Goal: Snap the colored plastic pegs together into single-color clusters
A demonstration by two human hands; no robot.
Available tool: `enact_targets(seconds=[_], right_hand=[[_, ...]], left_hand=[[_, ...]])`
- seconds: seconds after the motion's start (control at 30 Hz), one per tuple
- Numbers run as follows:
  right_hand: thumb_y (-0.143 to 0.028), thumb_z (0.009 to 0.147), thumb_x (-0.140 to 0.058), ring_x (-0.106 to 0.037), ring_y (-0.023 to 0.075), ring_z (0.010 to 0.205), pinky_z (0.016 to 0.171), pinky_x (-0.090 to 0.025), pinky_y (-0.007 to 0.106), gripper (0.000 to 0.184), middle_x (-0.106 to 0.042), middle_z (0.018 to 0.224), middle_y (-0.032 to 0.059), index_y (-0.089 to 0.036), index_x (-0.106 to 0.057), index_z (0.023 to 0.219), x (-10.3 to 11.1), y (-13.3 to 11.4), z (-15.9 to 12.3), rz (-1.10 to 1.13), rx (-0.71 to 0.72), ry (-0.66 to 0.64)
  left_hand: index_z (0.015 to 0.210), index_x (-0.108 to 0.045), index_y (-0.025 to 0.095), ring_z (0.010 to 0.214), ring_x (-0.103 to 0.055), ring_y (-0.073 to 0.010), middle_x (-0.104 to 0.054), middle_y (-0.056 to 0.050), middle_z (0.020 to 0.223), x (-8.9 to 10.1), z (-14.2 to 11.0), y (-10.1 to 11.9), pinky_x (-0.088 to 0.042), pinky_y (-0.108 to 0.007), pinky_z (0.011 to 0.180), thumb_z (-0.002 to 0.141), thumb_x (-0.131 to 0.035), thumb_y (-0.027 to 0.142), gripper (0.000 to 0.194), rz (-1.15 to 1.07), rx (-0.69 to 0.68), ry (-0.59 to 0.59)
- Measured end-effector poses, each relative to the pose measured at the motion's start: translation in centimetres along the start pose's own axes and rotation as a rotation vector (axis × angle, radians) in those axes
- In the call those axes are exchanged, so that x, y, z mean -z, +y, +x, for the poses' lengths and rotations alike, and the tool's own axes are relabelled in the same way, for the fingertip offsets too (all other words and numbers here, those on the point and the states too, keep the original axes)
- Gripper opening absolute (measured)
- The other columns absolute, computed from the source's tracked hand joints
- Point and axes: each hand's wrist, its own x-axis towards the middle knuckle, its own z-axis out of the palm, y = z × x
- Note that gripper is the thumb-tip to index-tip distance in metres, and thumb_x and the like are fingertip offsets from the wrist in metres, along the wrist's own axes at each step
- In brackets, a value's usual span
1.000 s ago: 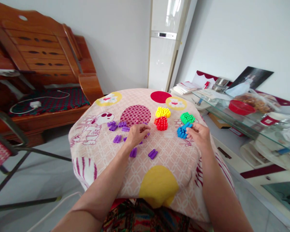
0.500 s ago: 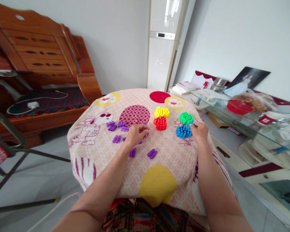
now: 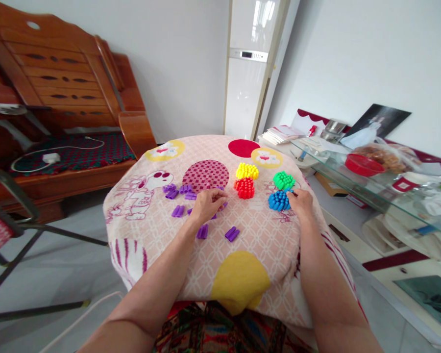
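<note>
My right hand (image 3: 301, 202) is pinched at the right edge of a blue cluster (image 3: 278, 200) of small knobbed plastic pieces. Its fingertips touch a blue piece there, partly hidden by the fingers. Just behind sits a green cluster (image 3: 283, 180) of the same kind. My left hand (image 3: 207, 204) rests low over the scattered purple pieces, fingers curled in; what they hold, if anything, is hidden. Around it lie purple ribbed pieces, one nearer to me (image 3: 232, 234) and another at left (image 3: 178, 211). Between the hands stand a red cluster (image 3: 244, 188) and a yellow cluster (image 3: 247, 171).
A patterned cloth (image 3: 242, 274) covers the round table. To the right is a glass shelf (image 3: 375, 184) with a red bowl (image 3: 364, 164) and bags. A wooden bench (image 3: 66, 93) stands at left, with a metal-framed chair (image 3: 7, 225) nearer.
My right hand first held a blue piece above the blue cluster, shifted to its right side, then came down against its edge. My left hand has stayed in place.
</note>
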Motion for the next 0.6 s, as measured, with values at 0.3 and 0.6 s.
enact_targets(seconds=[0.3, 0.6], right_hand=[[-0.035, 0.090, -0.045, -0.058, 0.0236, 0.071, 0.064, -0.034, 0.033, 0.039, -0.068, 0.070, 0.0137, -0.016, -0.072, 0.068, 0.0, -0.4, -0.1, 0.061, -0.055, -0.045], [-0.037, 0.093, -0.040, -0.057, 0.0235, 0.076, 0.070, -0.039, 0.033, 0.036, -0.067, 0.080, 0.0139, -0.017, -0.068, 0.080, 1.0, -3.1, -2.9, 0.155, 0.188, 0.341]], left_hand=[[0.089, -0.070, 0.016, 0.054, -0.065, -0.0128, -0.070, 0.000, 0.064, 0.1, 0.0, 0.1, -0.052, -0.021, 0.053, 0.079, -0.060, 0.025, 0.017, -0.006, -0.006, -0.003], [0.091, -0.072, 0.016, 0.063, -0.068, -0.0150, -0.072, -0.002, 0.070, 0.0, -0.2, 0.1, -0.053, -0.023, 0.061, 0.081, -0.059, 0.023, 0.018, 0.118, -0.021, -0.028]])
